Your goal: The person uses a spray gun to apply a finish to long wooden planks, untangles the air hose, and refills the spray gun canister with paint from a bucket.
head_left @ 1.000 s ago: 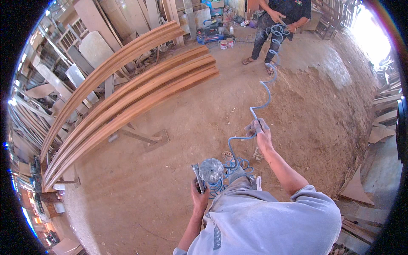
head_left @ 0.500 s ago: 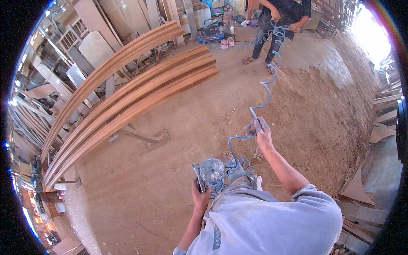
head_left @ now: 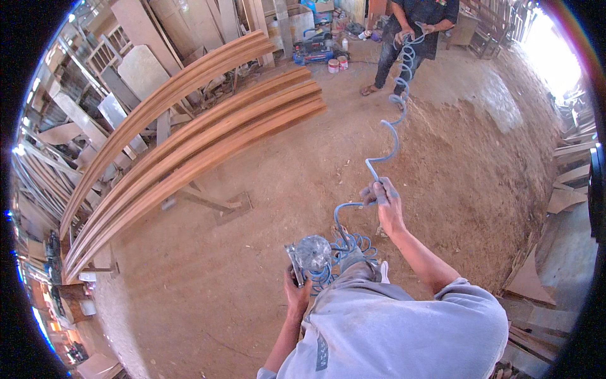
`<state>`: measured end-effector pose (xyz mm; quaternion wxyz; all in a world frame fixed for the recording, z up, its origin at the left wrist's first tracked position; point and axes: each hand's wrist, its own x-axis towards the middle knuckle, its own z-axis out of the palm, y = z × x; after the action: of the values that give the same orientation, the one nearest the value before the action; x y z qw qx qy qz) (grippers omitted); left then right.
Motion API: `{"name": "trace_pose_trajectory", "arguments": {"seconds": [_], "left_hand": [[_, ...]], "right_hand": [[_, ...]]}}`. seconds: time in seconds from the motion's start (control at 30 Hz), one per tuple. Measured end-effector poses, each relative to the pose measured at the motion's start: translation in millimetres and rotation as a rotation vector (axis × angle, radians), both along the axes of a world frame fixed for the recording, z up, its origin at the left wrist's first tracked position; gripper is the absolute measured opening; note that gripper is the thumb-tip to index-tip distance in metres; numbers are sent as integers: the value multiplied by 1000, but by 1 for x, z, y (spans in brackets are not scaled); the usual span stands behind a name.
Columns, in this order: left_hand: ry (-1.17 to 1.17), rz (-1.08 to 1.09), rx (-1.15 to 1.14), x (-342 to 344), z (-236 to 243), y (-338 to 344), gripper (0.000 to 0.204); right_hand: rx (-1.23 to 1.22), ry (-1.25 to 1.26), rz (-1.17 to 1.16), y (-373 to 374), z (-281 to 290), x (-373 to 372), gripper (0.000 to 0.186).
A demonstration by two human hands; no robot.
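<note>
My left hand [head_left: 297,285] grips a grey metal tool [head_left: 291,258] with a round, dust-covered top [head_left: 313,251], low in the middle of the view beside my legs. My right hand [head_left: 386,205] is closed on a blue coiled air hose [head_left: 394,144], which runs from a person ahead, past my fingers, and down toward loose coils [head_left: 360,243] by the tool. The person [head_left: 404,60] stands at the top, holding the stretched hose's far coils in both hands.
Long curved timber mouldings [head_left: 189,142] span the left on supports. Boards and panels [head_left: 139,63] lean behind them. A blue machine [head_left: 309,54] and tins [head_left: 338,63] sit at the back. Scrap boards [head_left: 530,281] lie along the right, and a bright opening [head_left: 549,57] is at upper right.
The person's hands have come closer together, the far coils now hanging in a tighter column. The hose and my right hand have shifted slightly left. My left hand stays on the tool.
</note>
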<state>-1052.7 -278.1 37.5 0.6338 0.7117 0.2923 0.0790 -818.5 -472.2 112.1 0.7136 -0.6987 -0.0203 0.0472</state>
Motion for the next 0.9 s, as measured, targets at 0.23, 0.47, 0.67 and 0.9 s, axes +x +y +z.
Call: {"name": "trace_pose_trajectory", "arguments": {"seconds": [0.23,0.47,0.67,0.9], "left_hand": [[-26,40,-73,-3,-5,0,53],[-22,34,-134,-9,-13,3,61],[-58,56,-70,-7,-11,0,55],[-43,44,-61,-10,-17,2,56]], "right_hand": [[32,-15,25,4,3,-1,20],[2,-21,22,8,6,-1,20],[15,6,8,8,7,0,19],[13,7,4,7,4,1,19]]}}
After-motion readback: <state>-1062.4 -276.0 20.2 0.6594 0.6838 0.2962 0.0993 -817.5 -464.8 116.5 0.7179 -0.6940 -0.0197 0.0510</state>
